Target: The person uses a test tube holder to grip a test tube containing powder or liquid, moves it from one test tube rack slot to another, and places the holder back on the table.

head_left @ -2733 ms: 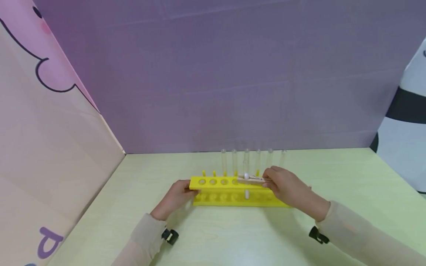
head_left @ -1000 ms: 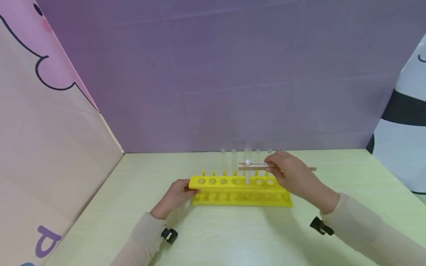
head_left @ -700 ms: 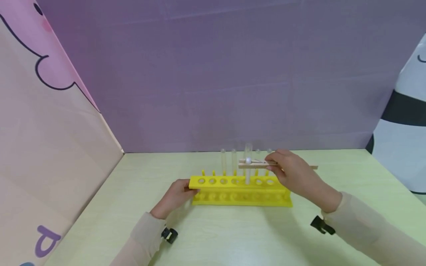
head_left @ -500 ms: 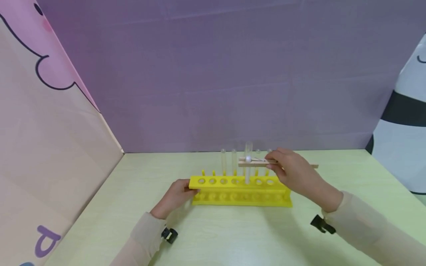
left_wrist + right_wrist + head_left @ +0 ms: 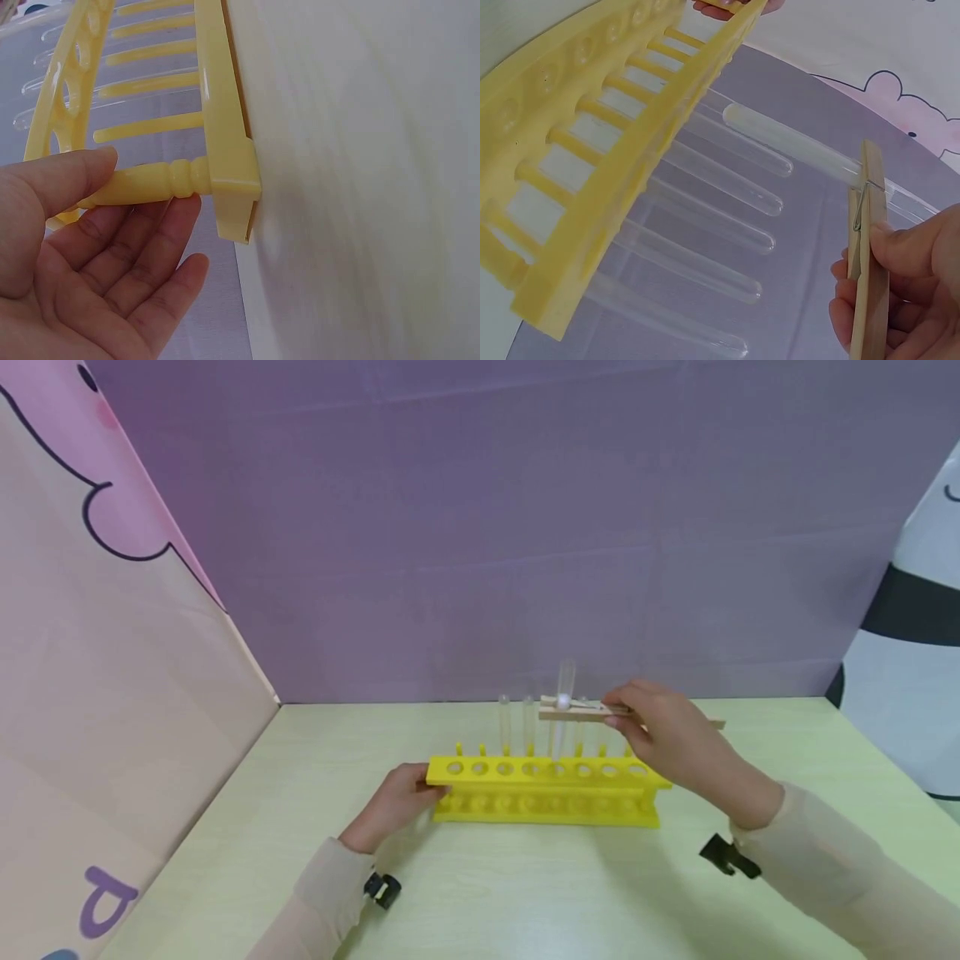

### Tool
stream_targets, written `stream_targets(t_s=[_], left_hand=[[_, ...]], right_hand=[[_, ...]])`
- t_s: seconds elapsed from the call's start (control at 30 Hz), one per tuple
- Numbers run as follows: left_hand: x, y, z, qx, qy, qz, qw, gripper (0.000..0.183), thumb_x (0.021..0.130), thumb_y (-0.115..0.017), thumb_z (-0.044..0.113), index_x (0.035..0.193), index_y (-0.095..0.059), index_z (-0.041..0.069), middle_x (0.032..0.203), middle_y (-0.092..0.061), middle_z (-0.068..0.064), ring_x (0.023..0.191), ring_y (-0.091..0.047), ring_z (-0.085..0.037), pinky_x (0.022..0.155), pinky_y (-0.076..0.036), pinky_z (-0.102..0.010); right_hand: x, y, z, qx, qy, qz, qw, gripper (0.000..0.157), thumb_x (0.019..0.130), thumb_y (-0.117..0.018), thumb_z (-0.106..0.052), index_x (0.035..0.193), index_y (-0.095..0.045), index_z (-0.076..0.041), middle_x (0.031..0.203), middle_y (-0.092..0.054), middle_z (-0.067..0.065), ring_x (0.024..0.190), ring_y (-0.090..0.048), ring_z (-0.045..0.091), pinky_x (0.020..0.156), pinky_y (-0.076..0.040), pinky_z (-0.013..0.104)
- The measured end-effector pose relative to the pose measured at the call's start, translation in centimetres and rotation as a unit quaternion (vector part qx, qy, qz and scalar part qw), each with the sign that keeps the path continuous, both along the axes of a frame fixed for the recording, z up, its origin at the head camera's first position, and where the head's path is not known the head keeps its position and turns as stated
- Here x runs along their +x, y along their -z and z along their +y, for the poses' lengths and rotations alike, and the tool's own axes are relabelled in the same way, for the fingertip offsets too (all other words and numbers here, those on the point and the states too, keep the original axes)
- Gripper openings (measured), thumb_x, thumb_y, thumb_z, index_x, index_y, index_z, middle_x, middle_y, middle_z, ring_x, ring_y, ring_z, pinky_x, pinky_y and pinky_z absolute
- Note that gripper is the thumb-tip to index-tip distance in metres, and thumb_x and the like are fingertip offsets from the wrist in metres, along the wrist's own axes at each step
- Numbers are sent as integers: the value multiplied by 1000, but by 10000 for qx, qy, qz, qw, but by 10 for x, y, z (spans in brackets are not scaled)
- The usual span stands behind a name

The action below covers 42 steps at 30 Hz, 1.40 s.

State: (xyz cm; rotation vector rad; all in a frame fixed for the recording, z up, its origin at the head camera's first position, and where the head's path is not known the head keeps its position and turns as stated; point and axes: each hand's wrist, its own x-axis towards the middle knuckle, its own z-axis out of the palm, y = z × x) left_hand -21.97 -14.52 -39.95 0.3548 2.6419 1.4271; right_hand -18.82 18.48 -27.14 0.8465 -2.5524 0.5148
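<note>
The yellow test tube rack [image 5: 487, 783] stands on the table, its top row of holes facing up. My left hand [image 5: 396, 802] holds the rack's left end; in the left wrist view its thumb and fingers grip the end post [image 5: 150, 184]. My right hand [image 5: 671, 739] grips a wooden test tube holder [image 5: 872, 161] between thumb and fingers. The holder's jaws clamp a test tube [image 5: 795, 142] with whitish contents up to about the clamp. That tube leans slightly right, its lower end close over the rack's top plate in the head view.
Several bare test tubes [image 5: 697, 266] sit upside down on pegs along the rack's far side. Behind them rises a purple wall panel [image 5: 480, 568], and a pale panel [image 5: 135, 693] stands at the left. The pale wooden table [image 5: 480, 893] extends in front.
My right hand has moved up and slightly right, lifting the clamped test tube from inside the rack to above its top plate. The tube leans more now. My left hand keeps its hold.
</note>
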Motion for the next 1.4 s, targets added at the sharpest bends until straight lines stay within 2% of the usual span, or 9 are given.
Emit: stream_targets(t_s=[0.13,0.4,0.8,1.4], left_hand=[[1,0,-1,41,48,40,10000,27,88,-62,5,115,-65,4,112,-67,-9,91,-59,-15,79,-51,-33],[0,0,0,-111,10,-16,9999,27,89,-62,7,116,-65,6,114,-66,-6,94,-58,-15,84,-51,-37],[0,0,-2,-229,-18,-156,9996,30,90,-61,9,120,-63,6,116,-65,-6,95,-57,-15,85,-50,-37],[0,-1,0,-245,-123,-158,9995,28,90,-63,10,118,-65,8,115,-65,-5,97,-58,-15,87,-50,-39]], right_hand=[[-1,1,-2,-6,-74,83,9999,17,83,-69,-1,99,-65,1,90,-63,8,74,-58,19,63,-53,33],[-3,3,-6,-51,-226,266,9994,17,81,-70,0,97,-65,1,88,-64,8,74,-58,19,64,-53,33],[-6,6,-17,-26,-123,-194,9997,16,83,-69,-2,98,-66,0,89,-64,6,77,-57,19,67,-54,32],[-9,19,-22,-23,-192,-347,9992,15,83,-68,-1,98,-65,-1,89,-63,5,77,-57,18,67,-53,31]])
